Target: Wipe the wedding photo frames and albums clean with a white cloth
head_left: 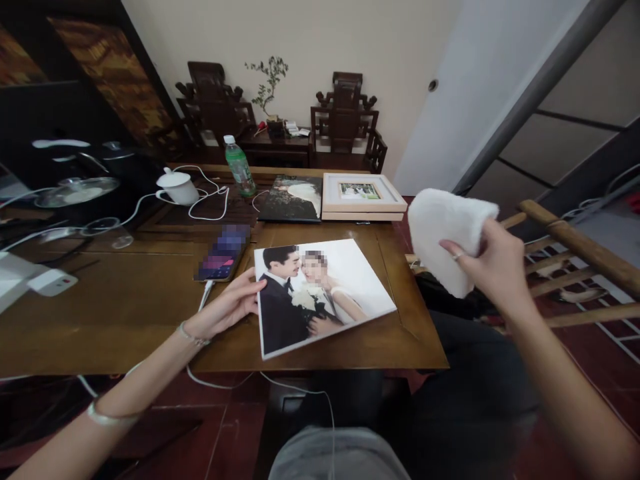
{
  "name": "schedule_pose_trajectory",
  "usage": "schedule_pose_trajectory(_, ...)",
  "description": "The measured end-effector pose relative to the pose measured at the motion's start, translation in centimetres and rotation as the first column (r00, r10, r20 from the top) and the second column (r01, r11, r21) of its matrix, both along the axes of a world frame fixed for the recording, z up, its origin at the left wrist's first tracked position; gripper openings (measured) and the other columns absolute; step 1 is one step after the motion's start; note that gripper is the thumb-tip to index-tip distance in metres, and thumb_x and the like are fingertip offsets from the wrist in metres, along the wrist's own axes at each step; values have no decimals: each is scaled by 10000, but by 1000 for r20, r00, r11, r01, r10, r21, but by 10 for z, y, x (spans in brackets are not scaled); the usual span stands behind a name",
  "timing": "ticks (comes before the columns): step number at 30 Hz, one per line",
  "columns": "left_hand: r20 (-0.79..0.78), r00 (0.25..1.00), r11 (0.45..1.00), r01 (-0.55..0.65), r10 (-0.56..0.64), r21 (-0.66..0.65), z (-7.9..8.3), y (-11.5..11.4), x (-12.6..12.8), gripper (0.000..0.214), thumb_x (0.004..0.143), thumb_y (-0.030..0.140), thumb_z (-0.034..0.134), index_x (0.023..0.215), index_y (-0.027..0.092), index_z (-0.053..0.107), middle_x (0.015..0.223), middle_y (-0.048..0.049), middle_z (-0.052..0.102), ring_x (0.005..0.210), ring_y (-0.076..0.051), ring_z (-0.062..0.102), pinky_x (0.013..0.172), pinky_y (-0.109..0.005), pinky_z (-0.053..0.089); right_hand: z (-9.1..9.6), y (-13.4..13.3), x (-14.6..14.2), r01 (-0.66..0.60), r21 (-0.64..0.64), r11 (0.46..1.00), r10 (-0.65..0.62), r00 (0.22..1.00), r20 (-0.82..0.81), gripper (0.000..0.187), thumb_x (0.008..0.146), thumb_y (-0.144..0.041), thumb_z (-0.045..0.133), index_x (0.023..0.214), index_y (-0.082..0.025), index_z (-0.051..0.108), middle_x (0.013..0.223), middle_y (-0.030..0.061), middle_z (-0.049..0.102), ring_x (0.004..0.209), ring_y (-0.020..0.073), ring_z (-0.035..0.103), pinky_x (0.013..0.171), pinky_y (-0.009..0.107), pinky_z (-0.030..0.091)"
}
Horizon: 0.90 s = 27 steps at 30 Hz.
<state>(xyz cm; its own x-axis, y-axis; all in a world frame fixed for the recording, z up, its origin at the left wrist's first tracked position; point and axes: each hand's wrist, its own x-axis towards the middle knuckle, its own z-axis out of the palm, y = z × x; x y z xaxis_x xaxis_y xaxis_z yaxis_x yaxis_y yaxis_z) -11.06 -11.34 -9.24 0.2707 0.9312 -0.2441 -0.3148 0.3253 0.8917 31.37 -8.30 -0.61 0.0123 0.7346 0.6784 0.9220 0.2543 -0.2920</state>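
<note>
A wedding photo panel [320, 293] with white edges is on the wooden table in front of me, turned at a slight angle. My left hand [235, 303] grips its left edge, thumb on the picture face and the other fingers mostly hidden by the panel. Off the table's right side, my right hand [495, 257] holds up a fluffy white cloth [435, 233], pinched between the thumb and fingers. A phone [225, 253] with a cable plugged in lies just beyond my left hand.
At the table's [135, 320] back are a dark photo panel [290, 198], a stacked pale frame [395, 193], a green-labelled bottle [240, 167] and a lidded white cup [177, 188]. Cables trail across the left, near a power strip [20, 280] and a glass-lidded pot [75, 193]. A wooden chair [575, 247] stands right.
</note>
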Motion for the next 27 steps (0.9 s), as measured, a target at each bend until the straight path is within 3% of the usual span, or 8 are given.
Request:
schedule_pose_trajectory(2,-3,998,998,69,-69,7,-3,9,2,365,786,140,689,1134,166,580,1050,-91,694,787,-190,716,706,-309,620,-12,-1,-17,-120,-9,993,119,970,214,63,760,-181,585,748,-200,526,749,82,646,665,221,600,591,349,485)
schedule_pose_trajectory(5,-11,992,992,125,-125,2,-5,24,2,292,802,159,688,1072,159,576,975,-72,699,726,-156,703,690,-290,615,-38,-16,-52,-402,-153,903,430,823,371,245,812,0,393,835,-189,546,1176,154,631,1099,263,582,850,408,506)
schedule_pose_trajectory(7,-47,991,992,125,-126,-16,-4,32,2,236,792,175,707,988,157,576,892,-51,697,668,-136,689,655,-276,613,-56,-31,-75,-491,-228,840,540,720,436,215,856,-28,423,857,-185,569,1380,151,509,1282,301,449,953,465,465)
schedule_pose_trajectory(10,-152,983,994,97,-104,-53,0,42,-1,213,777,213,735,895,156,567,783,-23,681,623,-125,675,590,-245,601,-77,-52,-99,-524,-309,793,607,645,465,176,840,-47,511,876,-189,608,1441,132,451,1331,344,381,975,515,448)
schedule_pose_trajectory(16,-354,935,995,-5,-29,-95,-3,60,7,297,717,273,787,892,131,593,755,-52,700,583,-127,668,551,-222,568,-85,-51,-110,-455,-499,738,654,665,360,378,682,9,549,992,-182,649,1483,135,387,1386,415,238,1033,745,192)
schedule_pose_trajectory(21,-512,858,999,-30,39,27,-10,78,20,262,764,347,714,888,140,614,714,-19,681,533,-99,623,524,-196,509,-86,-23,-101,-420,-492,762,610,719,331,402,655,7,531,990,-171,666,1512,148,330,1414,366,190,1082,672,184)
schedule_pose_trajectory(23,-671,739,992,39,53,121,-8,84,22,264,803,397,648,888,151,607,649,-7,649,538,-134,623,547,-244,515,-87,-16,-98,-420,-477,772,604,718,346,379,660,10,516,958,-166,671,1507,144,341,1414,351,201,1090,652,191)
schedule_pose_trajectory(27,-928,244,900,268,281,343,-3,84,26,321,830,464,564,841,149,623,619,-49,623,692,-258,659,739,-404,521,-89,-14,-97,-415,-462,784,598,704,382,376,642,26,510,928,-155,675,1502,150,349,1410,370,202,1084,664,198)
